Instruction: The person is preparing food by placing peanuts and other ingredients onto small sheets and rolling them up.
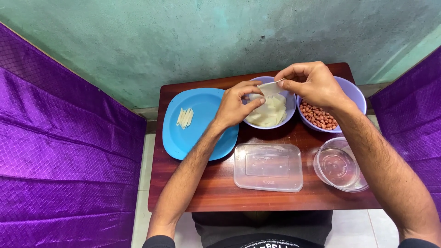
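We see both hands up over the far edge of the small wooden table (193,193), pinching one pale thin wrapper sheet (270,87) between them. Left hand (236,104) grips its near side with thumb and fingers closed on it; right hand (310,85) holds the far-right side the same way. The sheet sits in the air just above the lavender bowl of sheets (271,112), at the far middle of the table.

Risks, as we judge them: the sheet looks thin, so pulling apart too hard could tear it. A second sheet might cling under it; we cannot tell. The right wrist hangs right over the bowl of peanuts (321,117) at the far right corner, so a dip could knock it or scatter nuts. If dropped, the sheet falls back in its bowl.

Blue plate (202,133) on the left side carries a few pale strips (185,117). Clear rectangular lid (268,166) and clear round container (341,169) sit by the near edge, untouched.
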